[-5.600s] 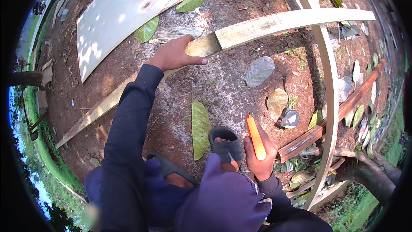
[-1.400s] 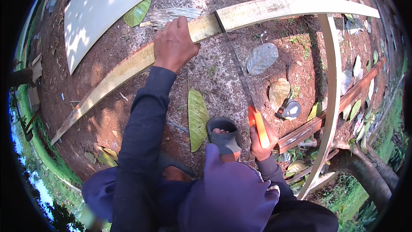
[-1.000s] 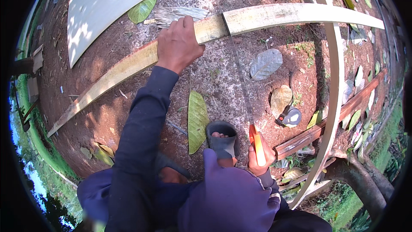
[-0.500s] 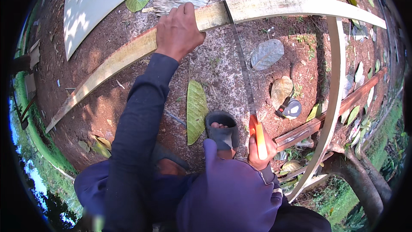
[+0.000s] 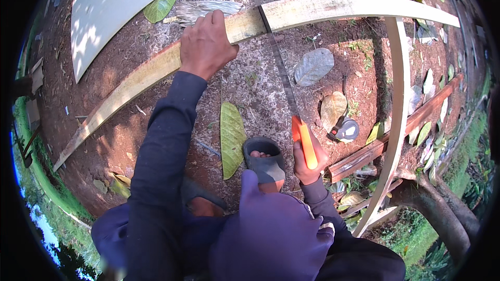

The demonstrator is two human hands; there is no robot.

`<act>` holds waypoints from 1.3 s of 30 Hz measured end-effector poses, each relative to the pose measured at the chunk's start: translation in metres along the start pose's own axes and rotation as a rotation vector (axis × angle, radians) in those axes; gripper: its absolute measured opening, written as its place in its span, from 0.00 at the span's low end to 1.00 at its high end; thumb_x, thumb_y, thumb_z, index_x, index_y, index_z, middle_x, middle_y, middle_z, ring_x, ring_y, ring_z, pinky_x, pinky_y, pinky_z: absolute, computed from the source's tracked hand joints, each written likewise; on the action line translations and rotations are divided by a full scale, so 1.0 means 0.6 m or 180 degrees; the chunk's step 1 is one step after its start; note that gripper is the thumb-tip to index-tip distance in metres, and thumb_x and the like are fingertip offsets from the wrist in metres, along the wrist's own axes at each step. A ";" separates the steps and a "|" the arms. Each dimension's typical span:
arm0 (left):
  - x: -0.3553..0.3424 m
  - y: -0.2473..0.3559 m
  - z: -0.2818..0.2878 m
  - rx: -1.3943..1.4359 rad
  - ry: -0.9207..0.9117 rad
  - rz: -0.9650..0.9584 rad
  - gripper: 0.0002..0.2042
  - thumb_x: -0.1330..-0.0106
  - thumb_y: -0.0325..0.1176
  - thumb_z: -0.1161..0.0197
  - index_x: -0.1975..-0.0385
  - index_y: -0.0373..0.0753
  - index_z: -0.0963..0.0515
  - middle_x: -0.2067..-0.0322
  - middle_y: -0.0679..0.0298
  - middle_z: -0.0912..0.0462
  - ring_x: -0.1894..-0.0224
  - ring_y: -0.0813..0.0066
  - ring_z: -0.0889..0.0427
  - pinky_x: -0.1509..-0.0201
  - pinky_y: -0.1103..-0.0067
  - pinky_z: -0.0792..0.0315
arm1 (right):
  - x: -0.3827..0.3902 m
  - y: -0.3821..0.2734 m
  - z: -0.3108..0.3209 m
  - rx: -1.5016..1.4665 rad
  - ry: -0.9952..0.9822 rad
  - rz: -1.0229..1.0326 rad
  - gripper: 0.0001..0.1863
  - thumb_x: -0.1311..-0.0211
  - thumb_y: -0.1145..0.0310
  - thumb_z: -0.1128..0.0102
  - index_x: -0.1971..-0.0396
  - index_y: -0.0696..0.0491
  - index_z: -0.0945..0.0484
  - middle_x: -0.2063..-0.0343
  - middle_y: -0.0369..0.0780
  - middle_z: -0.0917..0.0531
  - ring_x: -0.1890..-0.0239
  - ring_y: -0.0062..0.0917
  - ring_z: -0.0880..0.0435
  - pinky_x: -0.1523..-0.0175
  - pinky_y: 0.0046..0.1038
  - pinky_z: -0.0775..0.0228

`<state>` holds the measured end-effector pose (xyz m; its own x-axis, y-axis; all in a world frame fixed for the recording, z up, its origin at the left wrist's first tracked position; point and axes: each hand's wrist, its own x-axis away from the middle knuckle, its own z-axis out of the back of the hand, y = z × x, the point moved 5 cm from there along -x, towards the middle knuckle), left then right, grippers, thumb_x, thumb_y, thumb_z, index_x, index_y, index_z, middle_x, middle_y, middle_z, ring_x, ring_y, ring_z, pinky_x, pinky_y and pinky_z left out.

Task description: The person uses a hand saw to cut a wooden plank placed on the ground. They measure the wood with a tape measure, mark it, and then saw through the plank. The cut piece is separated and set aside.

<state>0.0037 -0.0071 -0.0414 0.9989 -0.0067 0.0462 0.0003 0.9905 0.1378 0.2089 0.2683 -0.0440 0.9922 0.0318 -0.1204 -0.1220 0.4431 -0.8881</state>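
Observation:
My left hand is closed over a long pale wooden plank, which runs across the view from lower left to upper right. In my right hand is the orange handle of a hand saw. Its dark, narrow blade crosses the plank just right of my left hand, and the tip reaches beyond the far edge. Toward its right end the plank meets a second pale wooden piece that runs toward me. Whether the teeth have cut into the wood cannot be made out.
A tape measure lies on the soil right of the saw, beside a dry brown leaf. A reddish timber and a tree trunk are at right. A white sheet lies far left. My sandalled foot stands in front.
My right hand has pushed the saw forward, away from me, so more of the blade shows past the plank's far edge. My left hand keeps its hold on the plank.

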 end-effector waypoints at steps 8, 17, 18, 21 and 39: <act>-0.005 -0.001 0.017 0.0159 0.0053 -0.0068 0.23 0.48 0.42 0.25 0.59 0.37 0.27 0.63 0.54 0.17 0.58 0.52 0.15 0.53 0.61 0.22 | -0.091 0.004 -0.042 -0.0272 0.0115 0.0278 0.23 0.36 0.78 0.36 0.42 0.68 0.22 0.51 0.54 0.11 0.55 0.38 0.07 0.49 0.31 0.16; -0.006 0.022 0.011 0.0134 0.0417 -0.0260 0.20 0.49 0.38 0.26 0.62 0.37 0.27 0.65 0.56 0.17 0.59 0.56 0.15 0.56 0.63 0.21 | -0.273 -0.091 -0.082 -0.0548 -0.0018 -0.0237 0.23 0.35 0.76 0.34 0.41 0.67 0.21 0.58 0.51 0.10 0.58 0.32 0.07 0.54 0.29 0.17; -0.007 0.019 0.011 0.0137 0.0427 -0.0267 0.19 0.49 0.37 0.27 0.62 0.38 0.27 0.66 0.57 0.17 0.60 0.57 0.15 0.57 0.63 0.21 | -0.267 -0.095 -0.078 -0.0552 -0.0021 -0.0300 0.23 0.35 0.76 0.33 0.41 0.66 0.21 0.58 0.51 0.10 0.59 0.32 0.08 0.55 0.29 0.17; -0.001 0.003 0.015 0.0044 0.0306 -0.0215 0.18 0.49 0.35 0.28 0.62 0.38 0.27 0.66 0.57 0.17 0.61 0.58 0.15 0.58 0.63 0.22 | -0.155 -0.088 -0.041 -0.0324 0.0148 0.0172 0.23 0.35 0.77 0.34 0.40 0.67 0.22 0.54 0.52 0.11 0.59 0.34 0.08 0.54 0.30 0.17; -0.004 -0.001 -0.002 0.0104 0.0298 -0.0142 0.21 0.48 0.39 0.26 0.61 0.38 0.29 0.66 0.57 0.20 0.61 0.57 0.16 0.56 0.62 0.23 | 0.057 -0.051 0.077 0.0261 -0.0335 -0.0042 0.26 0.41 0.81 0.40 0.40 0.72 0.23 0.49 0.57 0.13 0.51 0.39 0.08 0.49 0.30 0.17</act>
<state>0.0014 -0.0077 -0.0430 0.9979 -0.0363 -0.0532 0.0448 0.9844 0.1699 0.2479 0.2972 -0.0004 0.9914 0.1174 -0.0579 -0.1107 0.5157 -0.8496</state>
